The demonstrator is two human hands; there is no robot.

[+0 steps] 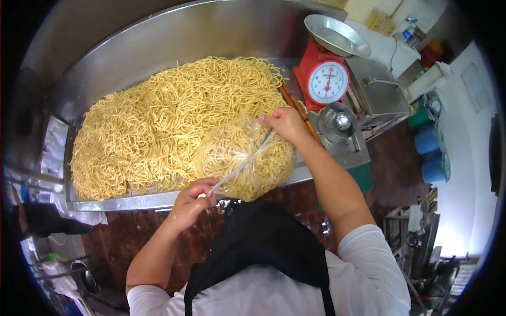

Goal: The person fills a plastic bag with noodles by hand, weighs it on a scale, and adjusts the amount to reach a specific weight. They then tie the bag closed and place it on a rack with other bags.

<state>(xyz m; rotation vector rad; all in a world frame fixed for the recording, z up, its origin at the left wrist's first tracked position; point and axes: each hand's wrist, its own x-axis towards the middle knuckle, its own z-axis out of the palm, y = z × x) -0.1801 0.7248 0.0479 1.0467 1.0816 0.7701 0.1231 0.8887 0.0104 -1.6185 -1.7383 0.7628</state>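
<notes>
A clear plastic bag (247,171) full of yellow noodles sits at the front edge of a metal tray, its neck drawn together in the middle. My left hand (194,203) pinches one twisted, whitish end of the bag at its lower left. On the opposite side, the fingers of my right hand (285,125) are closed on the other end at the upper right, where a thin dark strip shows. The two ends stretch in a line across the bag's top. Behind it, loose noodles (168,116) lie heaped over most of the tray (134,201).
A red dial scale (328,81) with a metal pan (338,36) stands right of the noodles. Brown sticks (299,111) and a round metal container (333,124) are near my right forearm. Blue buckets (433,167) stand along the right wall.
</notes>
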